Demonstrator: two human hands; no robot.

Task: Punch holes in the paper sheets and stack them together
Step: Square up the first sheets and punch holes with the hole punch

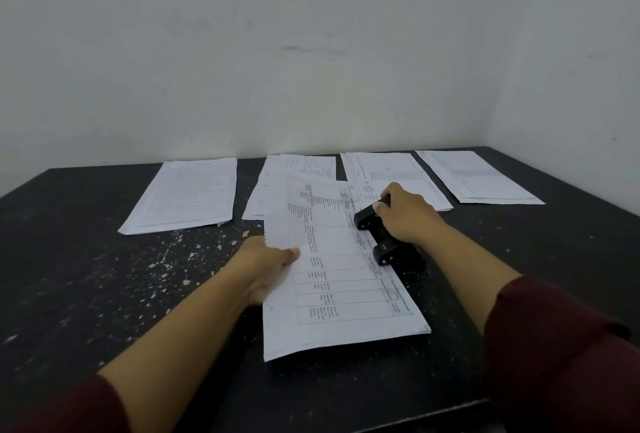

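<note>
While the right hand (407, 216) rests on top of the black hole punch (388, 237), I read this as the punching step itself: its grip is curled down over the lever, fingers pressed around the far end, placed there so that weight can go straight down. The left hand (268, 268) pinches the near-left edge of the printed sheet (341, 280), thumb on top and fingers hidden beneath, and I judge it is there to keep the paper from sliding or twisting out of the punch. That sheet, or perhaps a few sheets together, since I cannot tell the count, lies slanted to the left of the punch with its long right edge tucked into the punch's slot. So the paper sits between my 2 grips: held at its left side, fed under the right hand at its other side.

Beyond the punch, along the wall side of the table (104, 294), 4 more lots of paper lie flat: 1 pile far left of the punch (187, 195), 1 just behind the held sheet (277, 183), 1 touching the punch's far end (391, 173), and 1 to its far right (478, 176). Whether any of them carries holes is too small to tell.
</note>
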